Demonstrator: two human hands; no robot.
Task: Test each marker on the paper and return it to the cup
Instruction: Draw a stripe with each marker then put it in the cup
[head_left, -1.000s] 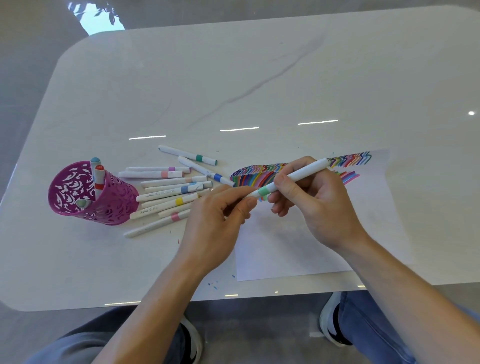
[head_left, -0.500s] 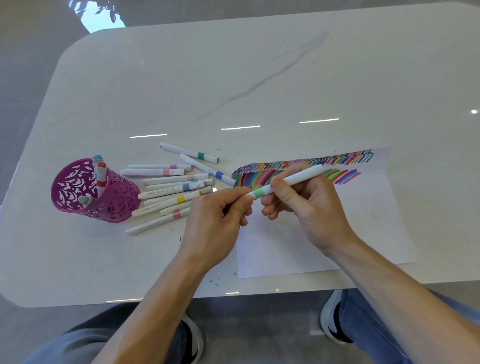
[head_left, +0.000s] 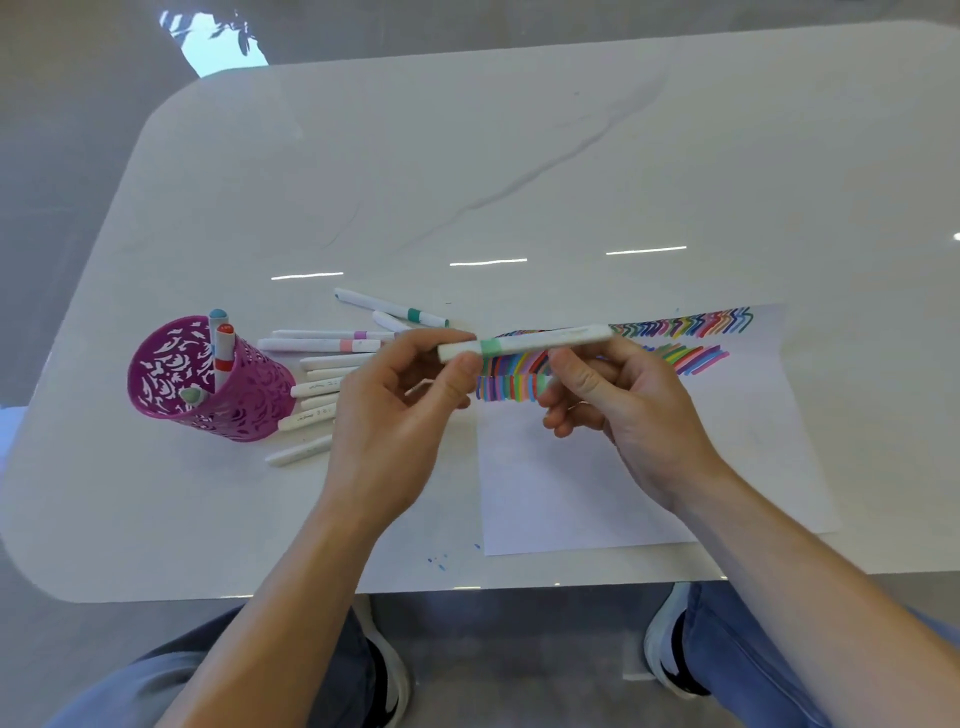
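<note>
Two hands are in view above the white table (head_left: 467, 156). My left hand (head_left: 400, 415) pinches the white marker with the green band (head_left: 540, 340) between thumb and fingertips at its left end, just beside the band. That marker lies nearly level in the air, over the top edge of the paper (head_left: 597, 493) and clear of the sheet.

My right hand (head_left: 623, 410) sits just under the marker's right half with its fingers curled. I cannot tell whether it grips the barrel or anything else (a pale green blur shows at the fingertips, too indistinct to identify).

The paper lies flat on the right of the table, with rows of coloured strokes along its upper part.

The pink cut-out cup (head_left: 208, 384) stands on the left, well apart from the held marker. Three markers are in it, among them a red-banded marker (head_left: 224, 353). Loose white markers (head_left: 332, 345) lie scattered on the table between the cup and the paper.
</note>
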